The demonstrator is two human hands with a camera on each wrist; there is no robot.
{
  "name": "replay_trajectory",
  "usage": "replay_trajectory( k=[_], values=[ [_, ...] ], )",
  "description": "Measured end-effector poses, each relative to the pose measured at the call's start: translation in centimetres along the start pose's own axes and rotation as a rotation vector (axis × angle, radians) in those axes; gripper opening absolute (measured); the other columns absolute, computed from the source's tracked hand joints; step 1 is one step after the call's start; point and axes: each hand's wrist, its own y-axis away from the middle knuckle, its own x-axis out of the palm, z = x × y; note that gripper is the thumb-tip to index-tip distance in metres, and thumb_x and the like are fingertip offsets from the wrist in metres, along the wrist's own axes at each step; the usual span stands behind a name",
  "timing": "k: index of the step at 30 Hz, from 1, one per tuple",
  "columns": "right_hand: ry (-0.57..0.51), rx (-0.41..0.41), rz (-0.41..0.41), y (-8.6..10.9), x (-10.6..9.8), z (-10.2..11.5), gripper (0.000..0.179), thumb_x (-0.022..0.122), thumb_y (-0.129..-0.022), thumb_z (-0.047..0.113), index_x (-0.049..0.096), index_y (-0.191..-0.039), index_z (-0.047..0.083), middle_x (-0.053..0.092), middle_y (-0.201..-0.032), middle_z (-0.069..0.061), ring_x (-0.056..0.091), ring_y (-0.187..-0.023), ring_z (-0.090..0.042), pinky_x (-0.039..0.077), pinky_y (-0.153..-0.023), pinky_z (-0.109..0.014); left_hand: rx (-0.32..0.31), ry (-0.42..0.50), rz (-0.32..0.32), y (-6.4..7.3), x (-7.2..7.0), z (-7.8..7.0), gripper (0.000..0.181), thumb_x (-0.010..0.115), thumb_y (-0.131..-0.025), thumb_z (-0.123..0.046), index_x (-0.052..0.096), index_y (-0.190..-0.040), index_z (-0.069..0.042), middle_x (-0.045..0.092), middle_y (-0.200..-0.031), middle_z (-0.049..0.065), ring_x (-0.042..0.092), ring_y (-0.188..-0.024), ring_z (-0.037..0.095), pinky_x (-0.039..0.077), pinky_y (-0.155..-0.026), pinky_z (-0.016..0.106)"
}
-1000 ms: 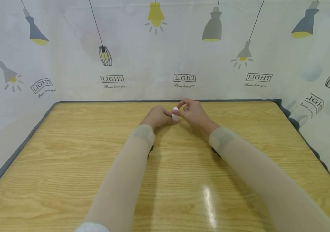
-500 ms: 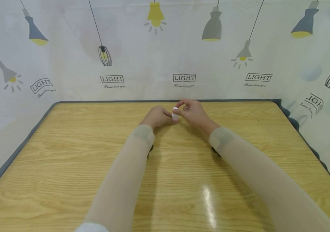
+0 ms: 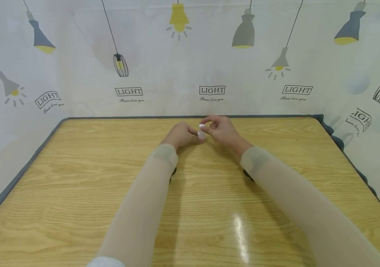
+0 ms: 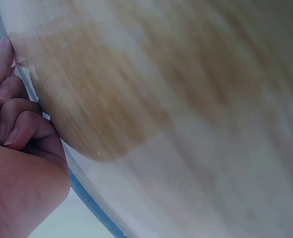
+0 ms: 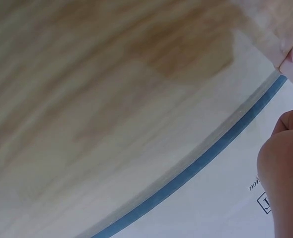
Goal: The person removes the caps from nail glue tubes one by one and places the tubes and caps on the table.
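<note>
1. One small white object (image 3: 201,135) sits between the two hands near the far edge of the bench (image 3: 110,185), about midway along it
2. Its form is slim, short and roughly cylindrical, standing about upright, with a rounded top end
3. The top is the brightest white; the body below looks paler and duller, and fingers hide parts of it; any marking is too small to make out
4. Left hand (image 3: 180,134): holds the lower part of the object from the side, thumb and fingers closed narrowly on it; the left wrist view shows its other fingers curled
5. Right hand (image 3: 222,130): pinches the object's top between thumb and a bent forefinger
6. Behind the hands hangs a pale cloth (image 3: 163,70) printed with lamps and the word LIGHT
</note>
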Motion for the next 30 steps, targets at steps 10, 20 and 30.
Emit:
replay_trajectory(
  k=[10,20,30],
  values=[
    [0.012,0.08,0.018,0.03,-0.11,0.1,0.04,0.074,-0.101,0.04,0.065,-0.123,0.009,0.032,-0.054,0.009,0.028,-0.048,-0.009,0.026,-0.048,-0.024,-0.012,-0.006,0.005,-0.18,-0.04,0.07,0.035,0.086,-0.091,-0.04,0.082,-0.12,-0.021,0.072,-0.142,0.002,0.06,-0.136,0.024,0.043,-0.123,0.046],
    [0.038,0.132,0.011,-0.07,0.31,0.01,0.036,0.077,-0.098,0.045,0.065,-0.115,0.015,0.032,-0.057,0.008,0.028,-0.051,-0.012,0.027,-0.05,-0.025,-0.014,0.012,0.011,-0.29,-0.01,0.16,0.037,0.087,-0.09,-0.042,0.082,-0.121,-0.022,0.07,-0.145,0.002,0.058,-0.135,0.024,0.04,-0.124,0.048],
    [0.025,0.081,0.019,-0.1,0.2,-0.04,0.027,0.074,-0.102,0.034,0.067,-0.118,0.013,0.034,-0.056,0.008,0.031,-0.049,-0.01,0.027,-0.05,-0.024,-0.01,0.028,0.011,0.0,-0.03,0.02,0.038,0.087,-0.09,-0.041,0.082,-0.121,-0.02,0.07,-0.145,0.002,0.058,-0.136,0.025,0.041,-0.124,0.048]
  ],
)
